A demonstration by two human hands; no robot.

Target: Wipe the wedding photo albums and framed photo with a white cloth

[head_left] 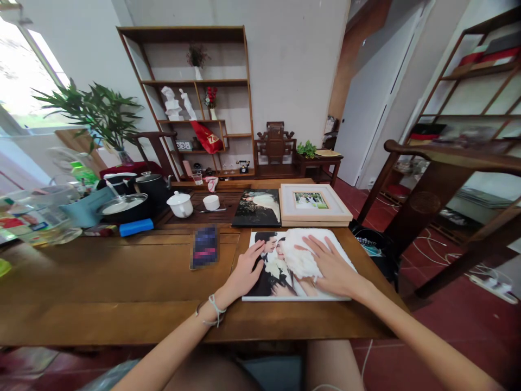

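Observation:
A wedding photo panel (271, 279) with a white edge lies flat on the wooden table, close to its front right corner. My left hand (245, 271) rests on the panel's left side, palm down with its fingers stretched out. On the panel's right part lies a fluffy white cloth (300, 262), covering some of the picture. My right hand (331, 267) is spread flat over this cloth, its fingers apart. Beyond the panel stand a dark photo panel (256, 209) and a light wooden picture frame (344, 209), lying side by side.
A blurred-out phone-sized object (204, 247) lies left of the panel. Farther left are a lidded white teapot (179, 205), a small white cup (211, 202), a blue block (136, 227) and a dark kettle (152, 190). A wooden chair (435, 190) stands at the right.

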